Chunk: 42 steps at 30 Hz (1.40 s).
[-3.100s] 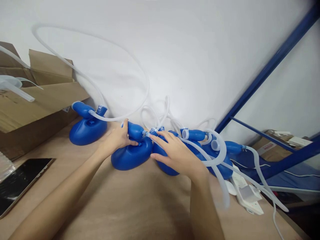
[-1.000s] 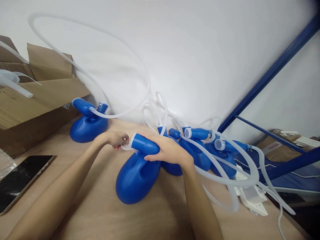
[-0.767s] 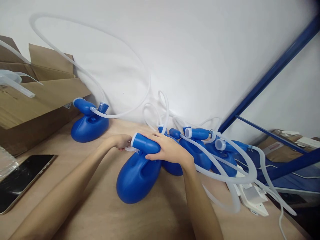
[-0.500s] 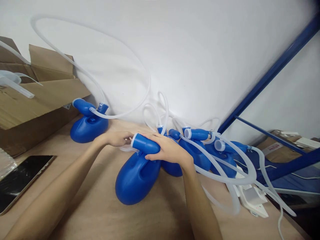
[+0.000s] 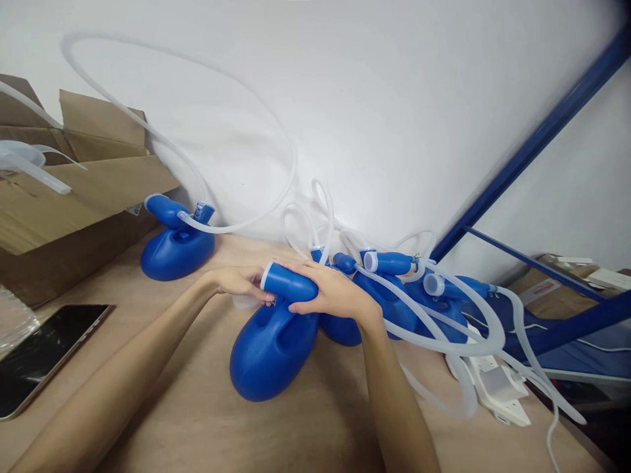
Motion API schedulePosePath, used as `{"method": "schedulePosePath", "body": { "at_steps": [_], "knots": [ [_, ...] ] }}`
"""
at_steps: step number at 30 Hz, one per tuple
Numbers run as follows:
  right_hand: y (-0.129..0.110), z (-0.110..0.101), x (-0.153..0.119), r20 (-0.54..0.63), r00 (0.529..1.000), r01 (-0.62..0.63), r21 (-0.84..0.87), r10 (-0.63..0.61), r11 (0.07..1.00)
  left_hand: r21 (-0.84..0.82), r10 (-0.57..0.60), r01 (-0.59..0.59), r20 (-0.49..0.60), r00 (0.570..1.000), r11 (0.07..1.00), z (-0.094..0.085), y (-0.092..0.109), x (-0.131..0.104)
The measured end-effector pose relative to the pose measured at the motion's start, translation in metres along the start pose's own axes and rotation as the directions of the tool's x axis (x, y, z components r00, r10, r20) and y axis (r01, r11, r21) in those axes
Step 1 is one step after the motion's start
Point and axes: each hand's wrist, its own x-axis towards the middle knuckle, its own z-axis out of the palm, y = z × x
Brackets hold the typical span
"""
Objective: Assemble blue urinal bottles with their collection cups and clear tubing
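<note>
A blue plastic urinal bottle (image 5: 269,358) with a thick, white-rimmed neck stands in front of me on the wooden table. My right hand (image 5: 335,289) wraps over that neck from the right, thumb in front and fingers behind. At the neck's white-rimmed left end, my left hand (image 5: 244,282) has its thumb and fingers closed together low beside a small metal bit. What exactly they pinch is hidden. A piece of pale hose (image 5: 244,301) shows just under the left hand.
Another blue bottle (image 5: 177,253) with a long looping hose stands back left, beside an open cardboard box (image 5: 98,197). A phone (image 5: 49,355) lies at left. Several hosed bottles (image 5: 394,305) crowd the right, near a power strip (image 5: 497,387) and blue metal frame (image 5: 532,138).
My left hand has come in from behind the neck's end, its thumb now down at the metal bit. The right hand keeps its hold on the bottle.
</note>
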Motion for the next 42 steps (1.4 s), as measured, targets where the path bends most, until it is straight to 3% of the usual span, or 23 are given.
{"method": "schedulePosePath", "body": {
  "at_steps": [4, 15, 21, 26, 29, 31, 34, 36, 38, 40, 42],
  "knots": [
    [0.002, -0.001, 0.0, -0.003, 1.0, 0.017, 0.007, -0.017, 1.0, -0.052, -0.093, 0.096, 0.056, 0.994, 0.994, -0.002, -0.004, -0.001],
    [0.001, -0.002, -0.003, 0.016, 0.999, 0.041, 0.019, -0.041, 0.999, 0.073, -0.214, 0.206, 0.119, 0.97, 0.976, -0.01, 0.001, -0.007],
    [0.003, -0.002, -0.003, 0.019, 0.999, 0.031, 0.017, -0.031, 0.999, 0.207, -0.351, 0.344, -0.003, 0.936, 0.916, -0.036, -0.003, -0.03],
    [0.002, -0.003, -0.002, 0.012, 0.998, 0.063, 0.01, -0.063, 0.998, 0.306, -0.533, 0.548, -0.139, 0.835, 0.779, -0.062, -0.023, -0.057],
    [-0.008, -0.003, -0.005, 0.024, 1.0, 0.02, -0.041, -0.019, 0.999, 0.328, -0.556, 0.586, -0.188, 0.81, 0.741, -0.068, -0.034, -0.062],
    [-0.018, -0.002, -0.008, 0.014, 0.999, -0.032, -0.104, 0.034, 0.994, 0.347, -0.539, 0.602, -0.267, 0.799, 0.719, -0.069, -0.031, -0.063],
    [-0.027, 0.0, -0.009, -0.012, 0.996, -0.086, -0.185, 0.086, 0.979, 0.386, -0.435, 0.553, -0.355, 0.828, 0.738, -0.06, -0.001, -0.065],
    [-0.026, 0.001, -0.008, -0.009, 0.996, -0.089, -0.203, 0.089, 0.975, 0.371, -0.281, 0.388, -0.312, 0.908, 0.844, -0.048, 0.028, -0.065],
    [-0.02, 0.001, -0.006, 0.008, 0.997, -0.069, -0.185, 0.072, 0.98, 0.283, -0.187, 0.251, -0.233, 0.954, 0.926, -0.033, 0.053, -0.062],
    [-0.014, 0.001, -0.004, 0.015, 0.999, -0.049, -0.15, 0.052, 0.987, 0.193, -0.132, 0.167, -0.181, 0.974, 0.967, -0.02, 0.064, -0.054],
    [-0.01, 0.0, -0.004, 0.014, 0.999, -0.039, -0.125, 0.041, 0.991, 0.092, -0.101, 0.12, -0.184, 0.978, 0.989, -0.012, 0.061, -0.042]
  ]
}}
